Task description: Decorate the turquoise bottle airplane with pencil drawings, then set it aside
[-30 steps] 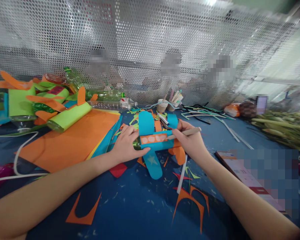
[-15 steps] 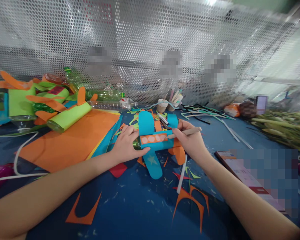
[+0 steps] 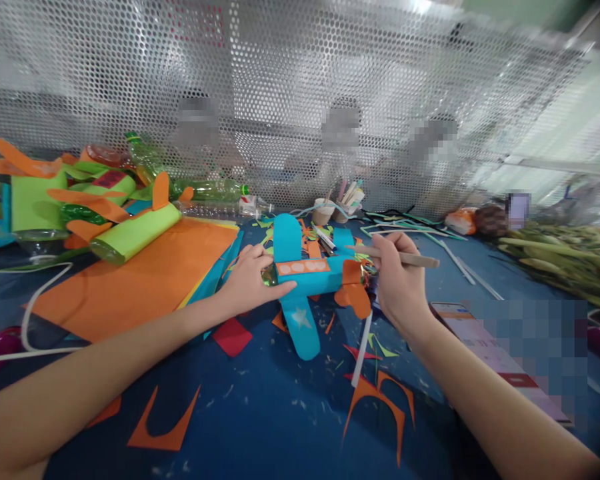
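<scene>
A toy plane (image 3: 305,280) made from a bottle wrapped in blue paper lies on the blue table (image 3: 260,413). It has blue wings with a pale star, an orange strip of pale windows and orange tail fins. My left hand (image 3: 247,283) grips its nose end, fingers closed around the green bottle neck. My right hand (image 3: 400,283) is shut on a tan pencil (image 3: 405,257), raised just right of the tail, its tip pointing left above the plane.
Orange paper sheets (image 3: 140,280) lie to the left, with green paper-wrapped bottle planes (image 3: 130,233) behind. Small cups of pens (image 3: 337,210) stand by a perforated metal screen (image 3: 300,93). Paper scraps (image 3: 375,393) litter the table. A phone (image 3: 485,340) and green stalks (image 3: 560,253) sit right.
My right hand has lifted the pencil off the orange window strip and drawn back to the right. The plane has tilted slightly under my left hand.
</scene>
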Demonstrator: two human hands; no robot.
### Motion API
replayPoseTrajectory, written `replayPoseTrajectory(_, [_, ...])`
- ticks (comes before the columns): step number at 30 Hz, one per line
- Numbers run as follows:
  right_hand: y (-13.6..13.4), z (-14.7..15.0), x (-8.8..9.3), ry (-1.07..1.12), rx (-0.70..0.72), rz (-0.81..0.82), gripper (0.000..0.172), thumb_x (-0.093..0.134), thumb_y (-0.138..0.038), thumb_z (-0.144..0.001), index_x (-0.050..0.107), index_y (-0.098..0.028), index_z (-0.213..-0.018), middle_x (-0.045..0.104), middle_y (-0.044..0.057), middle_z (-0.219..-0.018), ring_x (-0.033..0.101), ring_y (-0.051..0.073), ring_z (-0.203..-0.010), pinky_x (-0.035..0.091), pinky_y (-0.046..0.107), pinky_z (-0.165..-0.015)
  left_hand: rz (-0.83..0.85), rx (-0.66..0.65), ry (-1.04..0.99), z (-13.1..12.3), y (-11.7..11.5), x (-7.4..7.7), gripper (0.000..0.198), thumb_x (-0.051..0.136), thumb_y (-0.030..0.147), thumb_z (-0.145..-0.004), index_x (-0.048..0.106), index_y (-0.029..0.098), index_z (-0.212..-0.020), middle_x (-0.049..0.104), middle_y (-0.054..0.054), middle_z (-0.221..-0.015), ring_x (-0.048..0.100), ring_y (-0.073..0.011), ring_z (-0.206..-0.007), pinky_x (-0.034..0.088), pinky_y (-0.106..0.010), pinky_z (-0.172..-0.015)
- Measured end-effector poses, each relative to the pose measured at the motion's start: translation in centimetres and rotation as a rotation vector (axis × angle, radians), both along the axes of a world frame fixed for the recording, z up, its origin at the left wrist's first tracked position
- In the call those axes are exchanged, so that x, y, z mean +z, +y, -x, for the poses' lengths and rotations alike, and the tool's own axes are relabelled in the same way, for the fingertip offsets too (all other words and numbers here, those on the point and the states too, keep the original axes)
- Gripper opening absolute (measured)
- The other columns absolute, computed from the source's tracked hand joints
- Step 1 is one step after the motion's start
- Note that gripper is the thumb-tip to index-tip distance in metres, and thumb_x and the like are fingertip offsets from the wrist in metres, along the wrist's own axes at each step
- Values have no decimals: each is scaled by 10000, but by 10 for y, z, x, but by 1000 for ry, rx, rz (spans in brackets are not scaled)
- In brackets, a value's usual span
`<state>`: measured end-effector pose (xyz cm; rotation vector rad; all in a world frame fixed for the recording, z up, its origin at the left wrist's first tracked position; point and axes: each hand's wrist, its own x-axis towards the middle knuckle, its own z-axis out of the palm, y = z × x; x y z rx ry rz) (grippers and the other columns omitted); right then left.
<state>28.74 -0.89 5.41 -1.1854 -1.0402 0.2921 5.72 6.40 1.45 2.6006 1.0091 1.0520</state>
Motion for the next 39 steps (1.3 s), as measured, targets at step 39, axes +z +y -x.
replayPoseTrajectory(39, [0,0,-5,-75,41,118,326,597,-489,-827,522,-218,-662,430,-43,-508,361,107,-458,259,262,-427,366,-137,289,25,47,28,496,646,687,-610,554,201,-636,454,-21,-741,476,-181,-687,344,-272,-592])
